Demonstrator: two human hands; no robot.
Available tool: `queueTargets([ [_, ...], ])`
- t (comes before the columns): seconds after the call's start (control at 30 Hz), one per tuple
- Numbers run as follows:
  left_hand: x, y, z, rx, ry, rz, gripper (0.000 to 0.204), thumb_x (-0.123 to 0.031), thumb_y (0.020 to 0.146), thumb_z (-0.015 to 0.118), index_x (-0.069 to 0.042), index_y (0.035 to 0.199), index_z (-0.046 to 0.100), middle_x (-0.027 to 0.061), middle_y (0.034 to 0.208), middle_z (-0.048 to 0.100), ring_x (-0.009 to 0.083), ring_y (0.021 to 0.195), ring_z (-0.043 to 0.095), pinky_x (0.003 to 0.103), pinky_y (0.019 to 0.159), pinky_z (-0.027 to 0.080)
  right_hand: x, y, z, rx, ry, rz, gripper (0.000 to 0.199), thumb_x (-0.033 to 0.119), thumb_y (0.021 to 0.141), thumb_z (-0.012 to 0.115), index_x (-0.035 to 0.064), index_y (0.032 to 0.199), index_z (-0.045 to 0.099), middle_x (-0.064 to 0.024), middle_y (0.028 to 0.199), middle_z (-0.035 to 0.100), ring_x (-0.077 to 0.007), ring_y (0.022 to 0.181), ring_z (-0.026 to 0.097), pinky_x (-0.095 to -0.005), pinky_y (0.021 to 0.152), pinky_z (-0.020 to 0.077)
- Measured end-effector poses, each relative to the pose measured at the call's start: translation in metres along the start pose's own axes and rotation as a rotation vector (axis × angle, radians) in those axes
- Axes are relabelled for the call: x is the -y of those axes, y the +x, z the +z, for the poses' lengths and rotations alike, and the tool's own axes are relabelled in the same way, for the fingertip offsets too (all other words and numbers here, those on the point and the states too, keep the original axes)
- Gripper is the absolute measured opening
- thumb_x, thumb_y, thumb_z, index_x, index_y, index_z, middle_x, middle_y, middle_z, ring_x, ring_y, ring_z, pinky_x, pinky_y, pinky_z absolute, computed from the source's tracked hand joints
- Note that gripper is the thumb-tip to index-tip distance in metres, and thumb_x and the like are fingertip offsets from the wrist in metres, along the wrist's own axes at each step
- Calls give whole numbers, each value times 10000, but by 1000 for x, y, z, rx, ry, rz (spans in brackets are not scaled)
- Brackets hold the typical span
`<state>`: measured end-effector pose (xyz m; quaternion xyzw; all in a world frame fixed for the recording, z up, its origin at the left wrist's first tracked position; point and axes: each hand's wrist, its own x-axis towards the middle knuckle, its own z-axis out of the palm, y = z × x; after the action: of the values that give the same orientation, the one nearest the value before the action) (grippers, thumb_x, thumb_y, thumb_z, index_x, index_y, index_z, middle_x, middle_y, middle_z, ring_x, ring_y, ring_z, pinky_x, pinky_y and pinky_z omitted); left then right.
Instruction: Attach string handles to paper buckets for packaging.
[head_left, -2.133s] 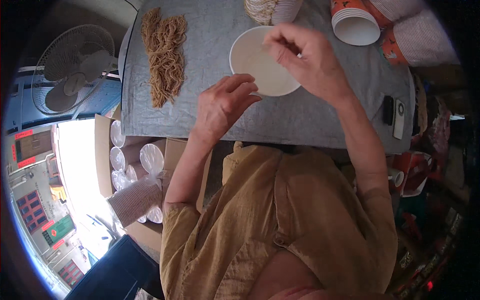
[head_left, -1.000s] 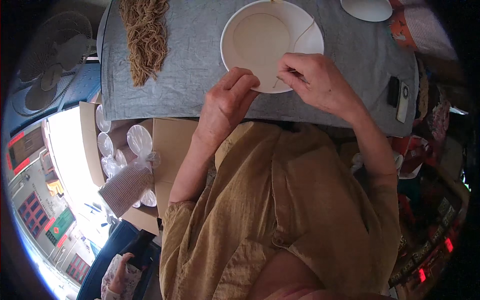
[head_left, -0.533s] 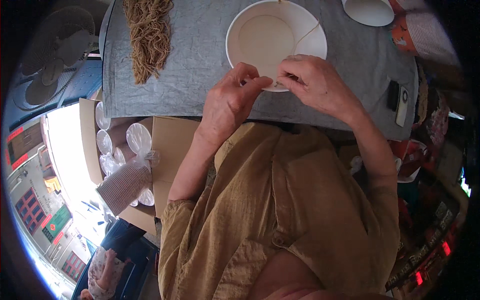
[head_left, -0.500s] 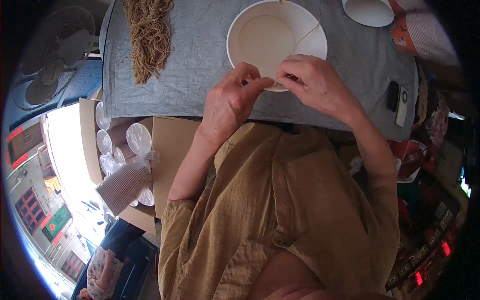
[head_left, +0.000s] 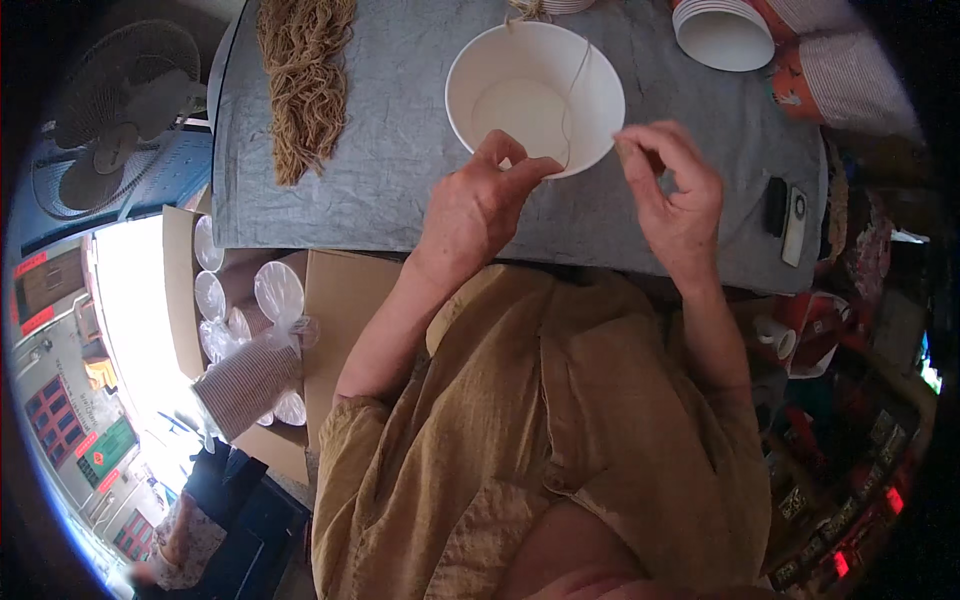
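A white paper bucket (head_left: 590,105) stands on the cloth-covered table in front of me. A thin tan cord (head_left: 568,125) runs across its inside from the far rim to the near rim. My left hand (head_left: 475,200) is closed in a pinch at the near rim, where the cord's end meets thumb and forefinger. My right hand (head_left: 675,195) is raised off the rim's right side, thumb and fingertips pressed together. Anything between those right fingertips is too small and blurred to make out. A knot of the same cord (head_left: 525,12) sits at the far rim.
A bundle of tan cords (head_left: 305,90) lies at the table's left. Stacked paper buckets (head_left: 725,35) lie at the far right. Near the right edge rest a black object (head_left: 775,205) and a pale, slim device (head_left: 795,228). A carton (head_left: 345,320) with wrapped cups stands below left.
My right hand has moved away from the near rim to the right. The left stays pinched at the rim. The bucket looks tipped slightly and shifted left in view.
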<state>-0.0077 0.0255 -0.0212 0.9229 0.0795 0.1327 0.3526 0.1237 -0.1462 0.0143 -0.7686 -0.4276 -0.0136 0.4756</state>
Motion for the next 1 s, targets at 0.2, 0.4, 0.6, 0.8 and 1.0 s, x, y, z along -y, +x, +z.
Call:
queueTargets([
  [0.2, -5, 6, 8, -17, -61, 1, 290, 2, 850, 662, -157, 1084, 726, 94, 922, 603, 288, 778, 669, 390, 653, 542, -30, -52, 30, 292, 543, 741, 294, 205, 943, 676, -14, 1137, 692, -59, 947, 717, -89, 795, 625, -239, 696, 497],
  [0.4, -5, 7, 7, -20, -54, 9, 293, 11, 843, 667, -140, 1088, 723, 93, 930, 607, 285, 786, 673, 385, 663, 544, -33, -60, 52, 149, 1041, 955, 255, 174, 948, 664, -17, 1114, 688, -77, 970, 716, -119, 786, 620, -273, 710, 508],
  [0.6, -8, 6, -5, -8, -46, 13, 213, -55, 856, 697, -117, 1058, 729, 95, 924, 641, 274, 762, 680, 369, 655, 541, -23, -55, 35, 196, 604, 665, 195, 137, 969, 635, -17, 1065, 708, -60, 851, 715, -99, 778, 629, -268, 695, 515],
  [0.8, -9, 15, -7, 68, -80, 78, 161, -159, 928, 666, -67, 1047, 725, 98, 937, 687, 238, 713, 698, 346, 629, 543, -10, -45, 21, 215, 360, 294, 112, 62, 932, 654, -6, 1012, 695, -62, 872, 705, -131, 777, 648, -287, 682, 512],
  [1.0, -16, 23, -22, 450, -565, -329, 172, -144, 1000, 570, -19, 1085, 653, 69, 975, 700, 127, 811, 714, 255, 612, 545, -5, -28, 7, 57, 0, -98, 99, 7, 874, 691, -6, 972, 682, -97, 876, 684, -199, 764, 662, -299, 678, 515],
])
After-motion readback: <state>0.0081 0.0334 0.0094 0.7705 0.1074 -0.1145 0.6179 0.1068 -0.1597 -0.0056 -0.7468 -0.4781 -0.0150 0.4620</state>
